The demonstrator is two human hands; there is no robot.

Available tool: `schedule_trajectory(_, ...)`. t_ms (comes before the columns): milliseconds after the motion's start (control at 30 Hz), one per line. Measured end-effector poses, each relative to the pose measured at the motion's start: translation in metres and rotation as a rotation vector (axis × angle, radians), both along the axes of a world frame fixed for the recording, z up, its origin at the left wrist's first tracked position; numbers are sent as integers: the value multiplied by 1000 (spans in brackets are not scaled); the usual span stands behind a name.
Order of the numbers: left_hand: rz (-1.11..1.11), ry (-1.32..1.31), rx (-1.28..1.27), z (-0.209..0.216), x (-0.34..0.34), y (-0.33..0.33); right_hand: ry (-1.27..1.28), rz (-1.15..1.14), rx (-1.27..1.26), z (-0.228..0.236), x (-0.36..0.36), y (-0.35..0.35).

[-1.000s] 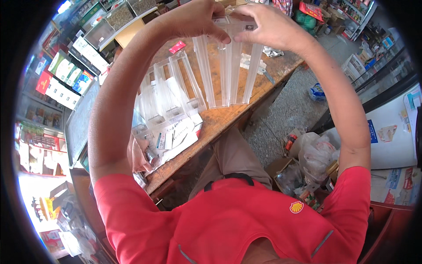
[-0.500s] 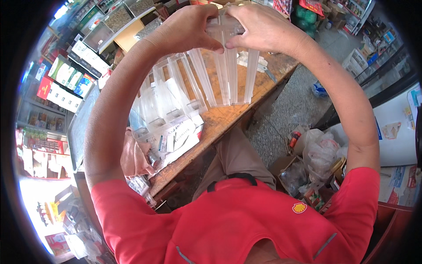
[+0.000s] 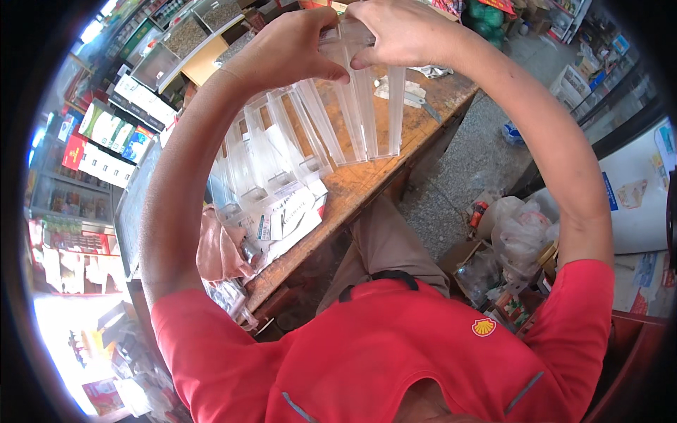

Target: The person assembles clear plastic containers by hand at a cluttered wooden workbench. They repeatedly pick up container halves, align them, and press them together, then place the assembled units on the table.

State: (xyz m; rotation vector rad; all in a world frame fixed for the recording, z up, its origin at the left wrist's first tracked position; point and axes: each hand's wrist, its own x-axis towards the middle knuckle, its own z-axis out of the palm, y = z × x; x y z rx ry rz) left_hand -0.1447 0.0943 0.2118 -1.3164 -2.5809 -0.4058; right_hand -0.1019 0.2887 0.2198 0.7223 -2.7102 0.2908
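We find a worn wooden desk carrying the work. On it, the largest item is a clear plastic divided rack, made of long narrow rails. We judge it light for its length and stiff along the rails, yet thin-walled; a twist or a knock at a corner could crack it. The smooth faces look likely to slip under dry fingers. We would take hold at the cross-piece of the far end, both sides together, and avoid lifting by a single rail, which may flex.

The rack runs from between the hands back toward the person's body, its near end close to the desk's front edge; we cannot tell whether that end bears fully on the wood. A second clear rack lies just to its left, over part of some papers.

The left hand is curved around the left of the far end, thumb on the near side. The right hand grips the same end from the right, thumb tip against the plastic. Both are closed on the rack and near each other; the fingertips behind it are hidden.

Smallest, a flat metal blade lies right of the rack, apart from both hands.
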Motion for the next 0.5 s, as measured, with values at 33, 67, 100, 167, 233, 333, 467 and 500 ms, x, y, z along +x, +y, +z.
schedule_trajectory(33,-1,34,0,-1,2,2,3,0,-10,-1,1,1)
schedule_trajectory(67,43,68,-52,0,3,4,104,19,9,-1,1,2)
schedule_trajectory(100,93,91,-109,0,6,6,194,44,24,-5,1,3)
schedule_trajectory(167,153,102,-128,8,16,7,240,43,54,-7,3,0)
schedule_trajectory(233,159,63,-50,19,34,10,134,-23,91,4,9,-7)
schedule_trajectory(333,157,82,-88,16,36,9,55,16,84,10,12,-9)
schedule_trajectory(467,137,95,-77,14,34,10,16,33,54,7,2,-5)
schedule_trajectory(500,154,88,-78,14,34,11,-37,7,53,10,3,-6)
